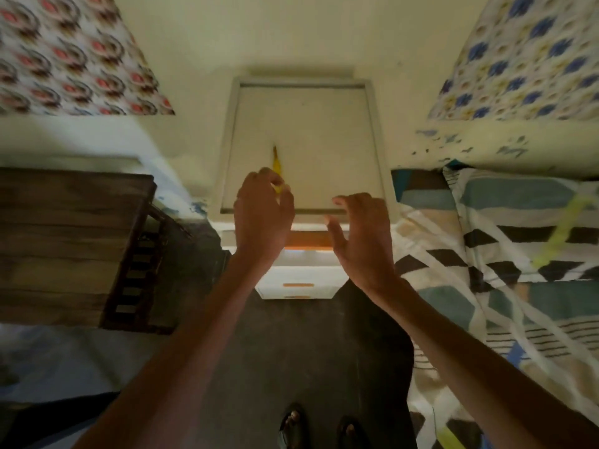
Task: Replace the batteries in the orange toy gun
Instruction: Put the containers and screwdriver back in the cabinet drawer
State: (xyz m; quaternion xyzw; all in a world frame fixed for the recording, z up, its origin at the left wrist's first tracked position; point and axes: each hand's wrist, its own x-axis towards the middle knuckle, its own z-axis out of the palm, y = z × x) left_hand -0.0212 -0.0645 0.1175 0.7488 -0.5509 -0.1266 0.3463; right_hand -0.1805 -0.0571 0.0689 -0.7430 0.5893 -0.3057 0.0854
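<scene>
White drawer cabinet [324, 131] right under my left hand [262, 209], flat top with a raised rim. A screwdriver [276, 163] sticks out past my fingers over it, yellow handle, tip pointing away.

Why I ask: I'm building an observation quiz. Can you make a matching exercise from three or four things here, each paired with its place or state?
Things:
1. left hand
2. right hand
3. yellow-handled screwdriver
4. brown wooden crate

Places or states:
A. stands left of the white plastic drawer unit
B. fingers spread, holding nothing
C. grips the tool's handle
D. dark tip points away across the unit's top

Pairs: 1-C, 2-B, 3-D, 4-A
</scene>
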